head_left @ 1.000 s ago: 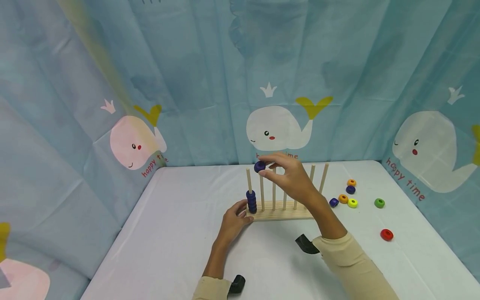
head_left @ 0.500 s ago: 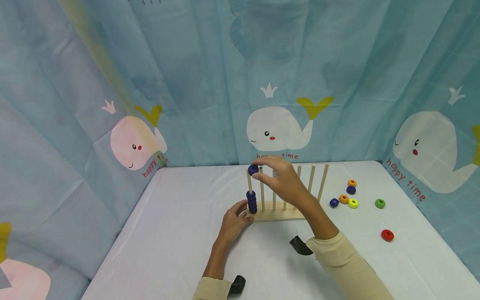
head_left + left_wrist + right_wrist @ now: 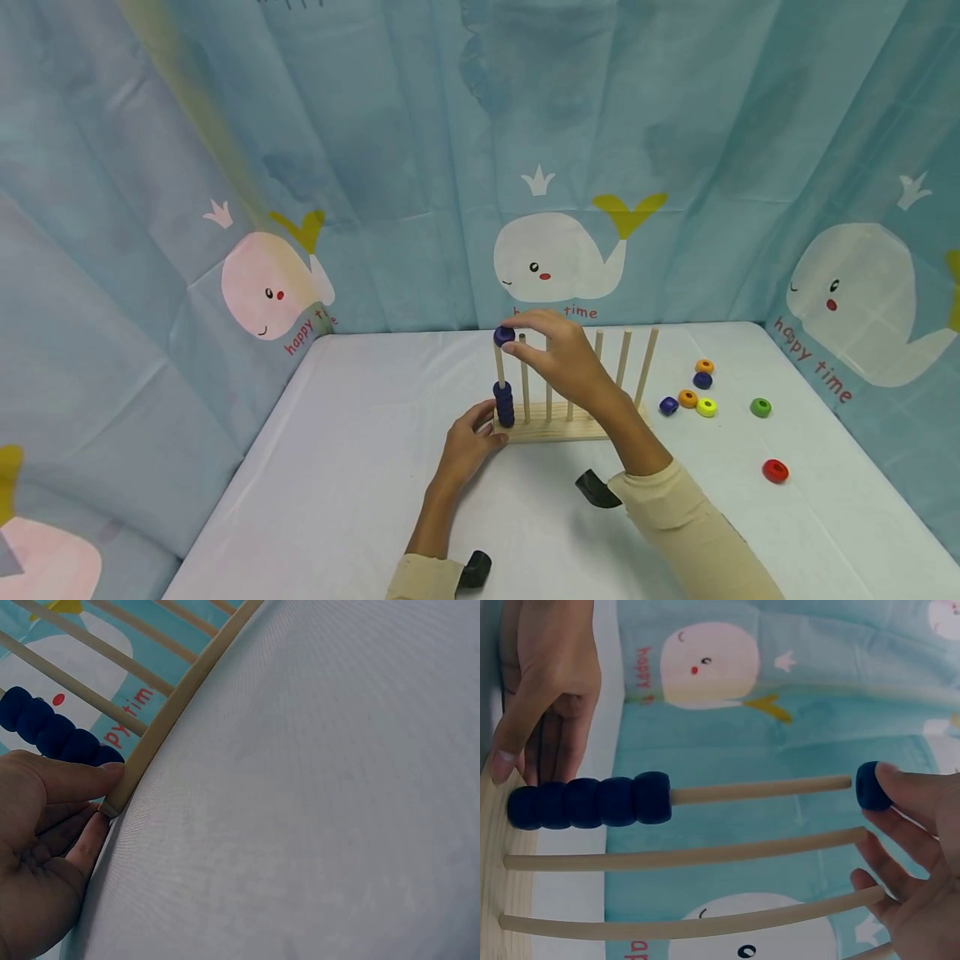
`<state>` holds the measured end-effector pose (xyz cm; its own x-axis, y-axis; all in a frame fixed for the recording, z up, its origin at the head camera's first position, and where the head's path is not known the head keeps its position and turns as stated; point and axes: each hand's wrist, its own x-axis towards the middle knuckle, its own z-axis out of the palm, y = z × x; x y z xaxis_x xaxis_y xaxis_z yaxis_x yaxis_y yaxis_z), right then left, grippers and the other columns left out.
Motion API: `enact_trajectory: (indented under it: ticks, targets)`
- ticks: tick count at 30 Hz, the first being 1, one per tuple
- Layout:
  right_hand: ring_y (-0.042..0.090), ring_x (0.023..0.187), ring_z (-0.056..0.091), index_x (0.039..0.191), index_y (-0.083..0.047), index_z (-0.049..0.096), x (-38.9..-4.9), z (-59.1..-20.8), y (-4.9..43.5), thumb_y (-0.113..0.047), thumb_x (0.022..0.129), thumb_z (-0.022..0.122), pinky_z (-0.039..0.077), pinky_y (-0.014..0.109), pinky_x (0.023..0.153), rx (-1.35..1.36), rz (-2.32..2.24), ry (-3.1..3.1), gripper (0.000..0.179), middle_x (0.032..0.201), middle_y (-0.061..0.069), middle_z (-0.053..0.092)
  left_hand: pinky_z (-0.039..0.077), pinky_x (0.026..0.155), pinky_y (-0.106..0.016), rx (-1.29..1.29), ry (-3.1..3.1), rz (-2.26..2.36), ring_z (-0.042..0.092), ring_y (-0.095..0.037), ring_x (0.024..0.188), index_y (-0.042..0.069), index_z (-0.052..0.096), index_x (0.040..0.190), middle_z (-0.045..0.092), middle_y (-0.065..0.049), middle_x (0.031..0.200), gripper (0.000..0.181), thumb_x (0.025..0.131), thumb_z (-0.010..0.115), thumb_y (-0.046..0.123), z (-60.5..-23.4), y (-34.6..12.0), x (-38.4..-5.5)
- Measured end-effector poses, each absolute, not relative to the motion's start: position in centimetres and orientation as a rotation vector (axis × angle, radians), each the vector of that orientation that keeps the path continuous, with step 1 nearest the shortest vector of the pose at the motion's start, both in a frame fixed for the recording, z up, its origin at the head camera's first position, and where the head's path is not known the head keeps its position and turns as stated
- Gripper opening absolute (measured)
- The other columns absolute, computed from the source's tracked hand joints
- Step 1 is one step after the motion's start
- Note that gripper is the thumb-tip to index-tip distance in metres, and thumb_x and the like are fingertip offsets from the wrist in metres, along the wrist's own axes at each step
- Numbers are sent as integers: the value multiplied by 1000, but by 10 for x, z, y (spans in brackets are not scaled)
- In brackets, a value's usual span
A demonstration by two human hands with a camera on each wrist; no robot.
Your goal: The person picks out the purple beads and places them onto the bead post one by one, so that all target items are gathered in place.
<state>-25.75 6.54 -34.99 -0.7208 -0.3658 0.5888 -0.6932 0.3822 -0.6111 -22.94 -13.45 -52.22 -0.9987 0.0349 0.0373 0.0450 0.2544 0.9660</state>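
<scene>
A wooden peg rack (image 3: 558,430) stands on the white table with several upright pegs. My left hand (image 3: 462,447) grips the left end of its base, thumb in front and fingers around the end. Several dark blue beads (image 3: 592,802) are stacked at the bottom of the leftmost peg (image 3: 761,790). Between thumb and forefinger, my right hand (image 3: 567,357) pinches another dark blue bead (image 3: 870,786) at that peg's tip. The right wrist view shows a thin gap between bead and tip. Other right-hand fingers lie near the tips of neighbouring pegs.
Right of the rack lie loose beads: two orange ones (image 3: 687,398), two dark blue ones (image 3: 668,406), a yellow one (image 3: 707,407), a green one (image 3: 761,407) and a red one (image 3: 775,471). A whale-print curtain (image 3: 420,208) hangs behind the table (image 3: 360,467).
My right hand has moved left with the bead, from over the second peg to the leftmost peg's tip, then slightly up. The left hand has stayed at the rack's end.
</scene>
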Motion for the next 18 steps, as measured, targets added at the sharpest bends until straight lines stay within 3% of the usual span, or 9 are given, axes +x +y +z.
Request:
enact_trajectory:
  ticks: [18]
  targets:
    - [27,132,62,128,-10,76,-265,-351,59,-19,97,79,57,51,112,921,1267,-2333,32,131,6,73,50,120,-33,-103,-2468,-1929,51,-35,147,7,56,152,57,-17,155,66,90,78,5,-523,-135,-229]
